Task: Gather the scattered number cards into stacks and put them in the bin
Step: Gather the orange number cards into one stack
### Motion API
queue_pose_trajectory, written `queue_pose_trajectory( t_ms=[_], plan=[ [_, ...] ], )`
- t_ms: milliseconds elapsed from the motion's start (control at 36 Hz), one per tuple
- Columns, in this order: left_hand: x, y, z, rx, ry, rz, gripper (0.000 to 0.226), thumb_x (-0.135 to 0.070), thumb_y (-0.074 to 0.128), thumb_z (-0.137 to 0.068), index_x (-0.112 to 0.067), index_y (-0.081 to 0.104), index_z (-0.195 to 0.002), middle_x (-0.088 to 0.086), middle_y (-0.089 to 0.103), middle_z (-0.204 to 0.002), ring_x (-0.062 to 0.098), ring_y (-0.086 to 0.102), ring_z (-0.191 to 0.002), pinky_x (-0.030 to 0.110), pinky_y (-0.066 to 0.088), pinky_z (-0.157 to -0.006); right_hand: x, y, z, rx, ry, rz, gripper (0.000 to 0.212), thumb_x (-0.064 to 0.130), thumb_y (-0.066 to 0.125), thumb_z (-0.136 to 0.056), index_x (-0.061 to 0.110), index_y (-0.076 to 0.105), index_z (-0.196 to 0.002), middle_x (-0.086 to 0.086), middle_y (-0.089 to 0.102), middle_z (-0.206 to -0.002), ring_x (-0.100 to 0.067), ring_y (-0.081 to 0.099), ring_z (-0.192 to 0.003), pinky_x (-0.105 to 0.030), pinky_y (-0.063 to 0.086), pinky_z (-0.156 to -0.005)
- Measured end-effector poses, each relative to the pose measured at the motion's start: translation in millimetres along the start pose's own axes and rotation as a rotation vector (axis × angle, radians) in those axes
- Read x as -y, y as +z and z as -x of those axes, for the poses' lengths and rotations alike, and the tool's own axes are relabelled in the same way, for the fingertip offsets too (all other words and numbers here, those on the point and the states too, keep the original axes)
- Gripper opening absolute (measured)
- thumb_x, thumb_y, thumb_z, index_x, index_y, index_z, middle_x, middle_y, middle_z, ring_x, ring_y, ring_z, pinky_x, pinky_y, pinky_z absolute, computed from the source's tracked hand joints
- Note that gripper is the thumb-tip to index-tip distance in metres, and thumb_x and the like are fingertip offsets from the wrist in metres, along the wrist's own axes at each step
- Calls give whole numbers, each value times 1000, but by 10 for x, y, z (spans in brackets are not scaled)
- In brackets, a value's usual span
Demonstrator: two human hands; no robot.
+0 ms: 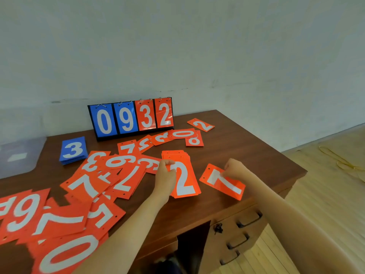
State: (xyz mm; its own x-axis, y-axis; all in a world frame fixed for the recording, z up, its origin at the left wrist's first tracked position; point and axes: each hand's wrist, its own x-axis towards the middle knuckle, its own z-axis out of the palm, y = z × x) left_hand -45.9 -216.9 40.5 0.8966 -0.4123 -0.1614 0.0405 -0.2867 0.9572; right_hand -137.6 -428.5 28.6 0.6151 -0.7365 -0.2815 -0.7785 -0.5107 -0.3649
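Observation:
Orange number cards [92, 186] lie scattered over the brown desk [246, 155]. My left hand [165, 176] grips the left edge of a small orange stack topped by a 2 [184, 180] near the desk's middle. To its right, my right hand [236, 170] pinches the upper edge of a single orange 7 card [223, 183], which lies flat near the front edge. A neat blue stack topped by a 3 [73, 150] sits at the back left. A translucent bin or lid [17, 155] shows at the far left edge.
A flip scoreboard [131, 117] reading 0 9 3 2 stands at the back against the wall. More orange cards [187, 136] lie at the back right. The desk has drawers [246, 222] below its front right; wooden floor lies to the right.

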Motion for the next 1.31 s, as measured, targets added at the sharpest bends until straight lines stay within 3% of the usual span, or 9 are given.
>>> queue_pose_trajectory(
  t_ms=[139, 278, 444, 528, 639, 806, 889, 1056, 1306],
  plan=[
    [31, -117, 118, -20, 4, 9, 26, -8, 43, -97, -27, 46, -115, 4, 40, -141, 22, 46, -121, 27, 49, -85, 142, -39, 229, -233, -94, -440, 10, 12, 57, -89, 13, 55, -98, -5, 59, -104, -18, 54, -90, -31, 44, -76],
    [31, -188, 169, -30, 15, 24, 26, -10, 43, -97, -27, 45, -117, 2, 43, -137, 17, 54, -103, 28, 51, -79, 433, -27, 509, -138, -198, -741, 11, 15, 60, -91, 10, 54, -99, -4, 60, -90, -12, 55, -68, -23, 44, -56],
    [-9, -150, 131, 6, 10, 127, 18, -29, 51, -96, -27, 46, -113, 0, 46, -128, 14, 50, -102, 29, 47, -79, 671, 158, 561, -37, -272, -653, 14, 20, 64, -89, 12, 57, -98, -2, 62, -87, -12, 55, -58, -22, 43, -50],
    [-34, -100, 32, -7, 21, 120, 23, -23, 55, -94, -27, 46, -115, 2, 44, -133, 18, 51, -107, 26, 47, -77, 762, 207, 477, -55, -306, -617, 16, 23, 65, -88, 14, 57, -98, -1, 63, -92, -12, 59, -63, -20, 45, -50],
    [-68, -51, -207, -30, 14, 113, 22, -17, 49, -97, -27, 43, -116, 1, 43, -128, 10, 49, -88, 19, 45, -61, 873, 217, 244, -103, -347, -536, 16, 27, 60, -91, 14, 59, -100, 1, 63, -100, -8, 59, -73, -15, 43, -55],
    [-126, -38, -833, -87, 9, 69, 21, -13, 44, -97, -27, 43, -113, 2, 46, -125, 16, 55, -100, 31, 54, -82, 1029, 117, -575, -202, -362, -327, 28, 15, 50, -95, 11, 58, -121, -8, 57, -127, -22, 53, -116, -30, 41, -93],
    [-129, -33, -1166, -117, 4, 62, 23, -11, 43, -97, -27, 44, -114, 0, 48, -116, 13, 56, -85, 27, 52, -70, 1151, 129, -1080, -189, -421, -188, 38, 10, 49, -94, 11, 51, -132, -10, 48, -139, -25, 41, -130, -33, 31, -106],
    [-140, -31, -1736, -111, 13, -10, 23, -14, 43, -98, -30, 44, -114, -5, 45, -113, 12, 58, -90, 24, 54, -68, 1481, 177, -1964, -112, -515, 108, 56, 24, 54, -93, 18, 33, -145, -6, 26, -154, -25, 12, -145, -37, 6, -117],
    [-62, -46, -2057, -58, 11, -20, 21, -16, 45, -98, -32, 44, -111, -6, 47, -111, 15, 62, -90, 29, 57, -74, 1666, 59, -2473, 121, -271, 234, 89, 64, 69, -67, 20, 39, -139, -10, 38, -144, -36, 24, -137, -53, 31, -107]
  ],
)
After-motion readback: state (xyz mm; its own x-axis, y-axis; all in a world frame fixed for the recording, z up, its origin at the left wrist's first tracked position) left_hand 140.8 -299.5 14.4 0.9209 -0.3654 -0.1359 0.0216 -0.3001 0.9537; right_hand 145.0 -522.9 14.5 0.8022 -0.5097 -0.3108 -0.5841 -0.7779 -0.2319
